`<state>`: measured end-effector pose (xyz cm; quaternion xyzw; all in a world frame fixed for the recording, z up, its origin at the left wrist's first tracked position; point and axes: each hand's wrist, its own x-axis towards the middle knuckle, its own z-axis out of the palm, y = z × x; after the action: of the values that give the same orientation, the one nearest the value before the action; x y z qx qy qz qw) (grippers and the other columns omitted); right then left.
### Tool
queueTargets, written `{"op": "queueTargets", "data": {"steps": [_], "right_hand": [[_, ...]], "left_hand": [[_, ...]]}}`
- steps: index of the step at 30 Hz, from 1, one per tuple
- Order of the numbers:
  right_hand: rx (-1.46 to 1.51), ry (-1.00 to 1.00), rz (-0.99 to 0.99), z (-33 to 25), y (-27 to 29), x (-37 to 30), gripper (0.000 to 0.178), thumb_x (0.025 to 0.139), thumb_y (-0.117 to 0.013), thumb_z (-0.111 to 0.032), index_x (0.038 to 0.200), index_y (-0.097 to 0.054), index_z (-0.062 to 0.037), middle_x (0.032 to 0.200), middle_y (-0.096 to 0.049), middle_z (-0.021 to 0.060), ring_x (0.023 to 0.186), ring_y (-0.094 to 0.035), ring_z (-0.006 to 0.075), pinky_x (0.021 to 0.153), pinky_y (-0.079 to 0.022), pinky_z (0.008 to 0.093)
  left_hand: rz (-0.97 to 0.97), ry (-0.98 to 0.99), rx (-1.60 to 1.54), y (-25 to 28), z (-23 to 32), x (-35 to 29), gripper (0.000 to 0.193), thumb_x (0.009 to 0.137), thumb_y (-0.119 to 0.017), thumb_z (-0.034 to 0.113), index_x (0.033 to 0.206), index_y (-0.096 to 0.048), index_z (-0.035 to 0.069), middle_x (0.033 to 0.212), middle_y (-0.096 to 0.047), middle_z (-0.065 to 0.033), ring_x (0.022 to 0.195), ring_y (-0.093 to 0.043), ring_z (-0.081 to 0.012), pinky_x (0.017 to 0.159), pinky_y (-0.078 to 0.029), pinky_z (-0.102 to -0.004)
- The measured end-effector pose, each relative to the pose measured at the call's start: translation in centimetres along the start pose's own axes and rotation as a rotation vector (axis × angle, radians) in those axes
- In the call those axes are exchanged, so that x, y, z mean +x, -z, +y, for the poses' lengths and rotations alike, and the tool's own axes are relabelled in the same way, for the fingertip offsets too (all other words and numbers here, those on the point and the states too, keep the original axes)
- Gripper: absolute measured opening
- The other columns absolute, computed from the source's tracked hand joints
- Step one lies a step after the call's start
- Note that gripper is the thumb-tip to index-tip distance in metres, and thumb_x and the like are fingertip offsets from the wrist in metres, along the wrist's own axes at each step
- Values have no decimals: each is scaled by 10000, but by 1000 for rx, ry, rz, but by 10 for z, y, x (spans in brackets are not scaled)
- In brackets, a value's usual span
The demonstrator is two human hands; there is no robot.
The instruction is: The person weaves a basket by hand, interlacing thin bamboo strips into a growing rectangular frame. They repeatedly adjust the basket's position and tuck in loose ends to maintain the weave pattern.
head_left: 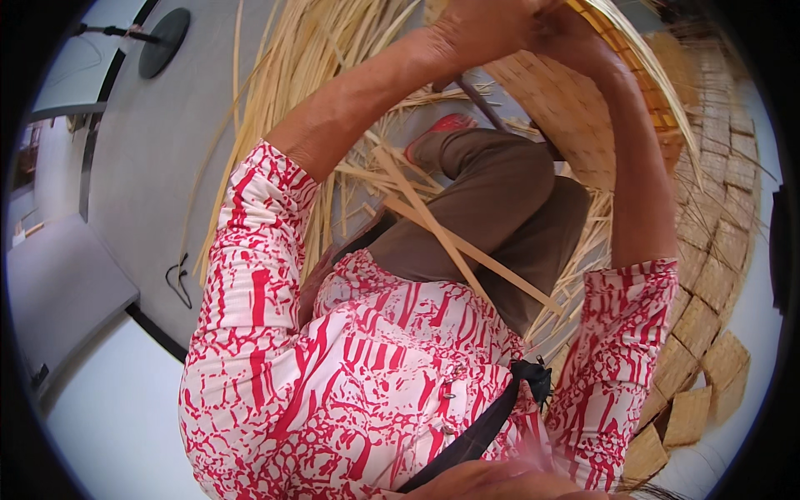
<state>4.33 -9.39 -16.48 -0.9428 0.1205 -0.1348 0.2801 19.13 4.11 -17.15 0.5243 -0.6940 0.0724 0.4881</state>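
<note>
A large woven bamboo basket (550, 100) leans at the upper right, beyond my knees, its rim running off the top edge. Both my hands come together at that rim, partly cut off by the picture's edge. My left hand (492, 32) is closed, its fingertips meeting the other hand; what they pinch is hidden. My right hand (577, 40) lies against the basket with its fingers curled at the rim. Pale loose strips (642, 37) run along the basket's right edge. Two flat bamboo strips (442, 237) lie crossed over my lap.
A thick heap of long bamboo strips (292, 75) covers the floor at the upper left. Several square woven pieces (708, 242) are stacked down the right side. A round black stand base (165, 43) and a grey table (71, 292) stand at the left.
</note>
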Motion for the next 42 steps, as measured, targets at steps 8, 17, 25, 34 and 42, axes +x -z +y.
{"op": "queueTargets", "data": {"steps": [8,17,25,34,42], "right_hand": [[-290,-90,366,-130,20,-115,344,965,-653,-71,1304,-662,-13,1264,-713,129,1207,-661,228,1011,-503,360],[-401,-303,378,-74,56,-155,525,892,-751,-270,1292,-631,49,1181,-724,174,1083,-700,269,948,-526,388],[252,-672,-172,-50,73,-108,565,844,-753,-164,1363,-581,-25,1194,-693,92,1086,-655,188,950,-514,333],[417,-633,-175,-17,58,-117,572,792,-733,-142,1341,-612,-38,1165,-711,107,1032,-690,203,919,-544,337],[360,-604,-138,-7,54,-119,559,790,-736,-155,1330,-625,-65,1136,-722,102,964,-688,187,849,-555,346]], "left_hand": [[225,-89,40,12,-6,25,243,860,-724,138,1044,-616,22,1020,-652,-188,945,-646,-417,812,-531,-474],[-89,-133,-347,-37,59,35,191,824,-754,144,959,-699,21,878,-689,-195,812,-693,-388,721,-553,-449],[-209,-113,-435,-46,58,39,105,825,-691,112,836,-705,9,785,-689,-231,779,-700,-404,686,-547,-477],[-179,-196,-220,-47,66,24,105,844,-672,126,889,-715,42,948,-657,-167,847,-681,-393,692,-567,-468],[-104,-170,-163,-53,64,5,207,847,-698,137,1049,-717,99,991,-670,-132,846,-707,-326,703,-581,-436]]}}
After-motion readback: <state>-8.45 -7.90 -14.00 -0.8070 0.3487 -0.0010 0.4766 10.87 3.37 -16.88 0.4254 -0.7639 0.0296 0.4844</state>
